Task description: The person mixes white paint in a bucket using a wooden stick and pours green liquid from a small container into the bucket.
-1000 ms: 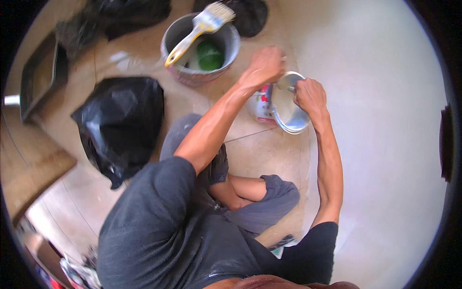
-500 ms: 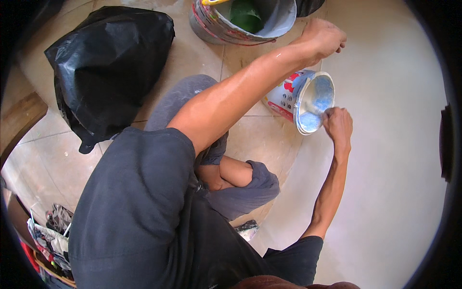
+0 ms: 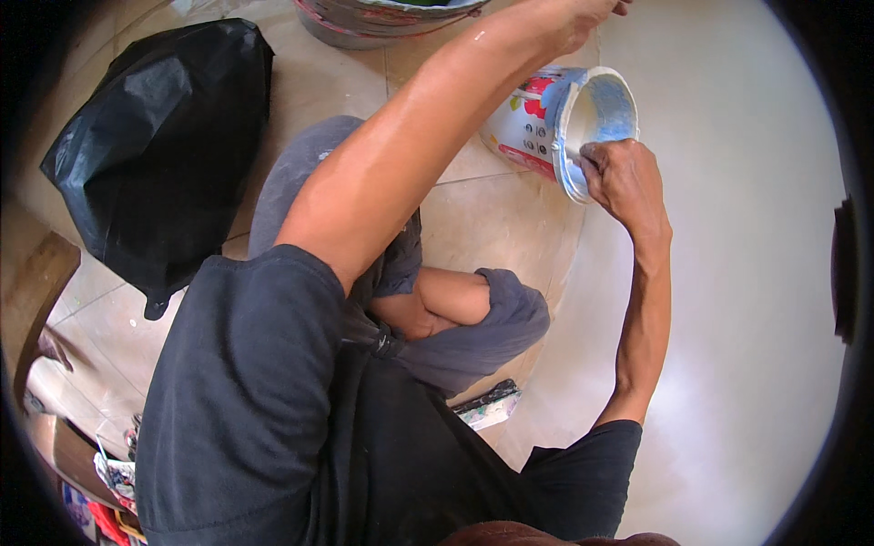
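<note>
A white paint bucket (image 3: 533, 127) with red print lies tipped on its side, its mouth turned to the right. Pale blue and white residue coats its inside. At the mouth is my right hand (image 3: 630, 187), its fingers closed together just inside the rim; what they grip, if anything, is hidden. My left arm stretches across to the top, beyond the bucket. My left hand (image 3: 583, 20) is partly cut off by the upper edge; its visible fingers look curled, and I cannot make out anything in them.
A large grey bucket (image 3: 387, 32) smeared with red stands at the top. A black plastic bag (image 3: 168, 146) slumps on the tiled floor at the left. A smooth pale wall (image 3: 746, 273) fills the right side. My bent leg (image 3: 473, 346) is below the bucket.
The view has shifted, so the buckets and bag sit higher. My right hand has moved further into the tipped bucket's mouth. My left hand now runs out past the top edge.
</note>
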### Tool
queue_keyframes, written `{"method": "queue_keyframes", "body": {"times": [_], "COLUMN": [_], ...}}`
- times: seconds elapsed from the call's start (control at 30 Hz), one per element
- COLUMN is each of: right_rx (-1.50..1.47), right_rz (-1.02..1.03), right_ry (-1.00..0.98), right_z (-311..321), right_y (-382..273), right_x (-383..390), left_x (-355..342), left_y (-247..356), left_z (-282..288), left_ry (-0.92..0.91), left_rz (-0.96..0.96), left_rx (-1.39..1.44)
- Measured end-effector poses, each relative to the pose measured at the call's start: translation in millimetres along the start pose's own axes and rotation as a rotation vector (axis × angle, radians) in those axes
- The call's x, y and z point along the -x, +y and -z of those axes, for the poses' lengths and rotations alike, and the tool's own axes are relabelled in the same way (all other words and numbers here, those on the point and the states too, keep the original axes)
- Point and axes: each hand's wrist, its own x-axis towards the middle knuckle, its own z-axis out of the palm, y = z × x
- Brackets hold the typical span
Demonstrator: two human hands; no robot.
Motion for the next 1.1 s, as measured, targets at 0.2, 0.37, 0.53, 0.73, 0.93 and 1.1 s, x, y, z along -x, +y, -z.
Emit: {"method": "queue_keyframes", "body": {"times": [0.2,0.37,0.53,0.73,0.93,1.1], "right_rx": [0.180,0.262,0.129,0.026,0.178,0.159], "right_rz": [-0.148,-0.184,-0.105,0.186,-0.019,-0.133], "right_ry": [-0.021,0.167,0.167,0.374,0.342,0.425], "right_z": [-8,-9,-3,-41,-29,-39], "right_y": [35,42,14,43,56,56], "right_x": [19,-15,-20,31,26,-19], "left_x": [0,-8,3,13,-59,-25], "left_y": [-5,-11,10,0,17,11], "left_z": [-1,4,0,-10,47,18], "left_ry": [-0.017,-0.082,-0.145,-0.292,-0.455,-0.284], "left_rz": [0.006,0.040,0.072,0.158,0.427,0.320], "left_rx": [0.081,0.118,-0.043,0.058,0.259,0.099]}}
